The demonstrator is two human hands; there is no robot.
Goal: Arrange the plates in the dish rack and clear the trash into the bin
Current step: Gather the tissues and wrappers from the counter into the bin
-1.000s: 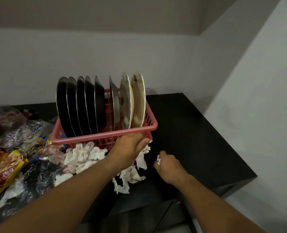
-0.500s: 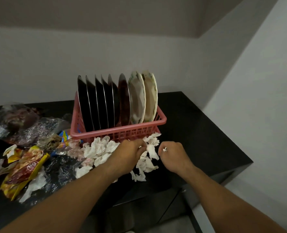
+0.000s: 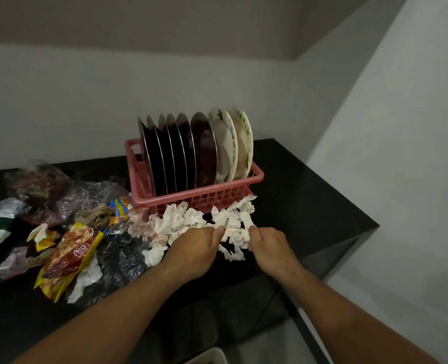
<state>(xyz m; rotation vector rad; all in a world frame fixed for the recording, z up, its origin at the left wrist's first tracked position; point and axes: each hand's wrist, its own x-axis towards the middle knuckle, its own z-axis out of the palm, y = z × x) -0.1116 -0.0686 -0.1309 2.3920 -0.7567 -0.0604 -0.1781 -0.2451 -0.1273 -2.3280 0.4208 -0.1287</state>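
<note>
I see wrappers (image 3: 68,256) left, dish rack (image 3: 199,199) behind crumpled tissues (image 3: 181,219); left hand (image 3: 191,249), right hand (image 3: 271,246) knuckles-up, fingers curled into tissues.

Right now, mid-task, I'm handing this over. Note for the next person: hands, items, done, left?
Left hand: knuckles up on the tissues, curled into the pile; grip hidden.
Right hand: same, at the pile's right end.
Plates: upright in the pink rack on the counter.
Wrappers: strewn left of the tissues.
Done: plates racked.
Left: tissues and wrappers into the bin; the pale rim at the bottom edge may be it.
</note>
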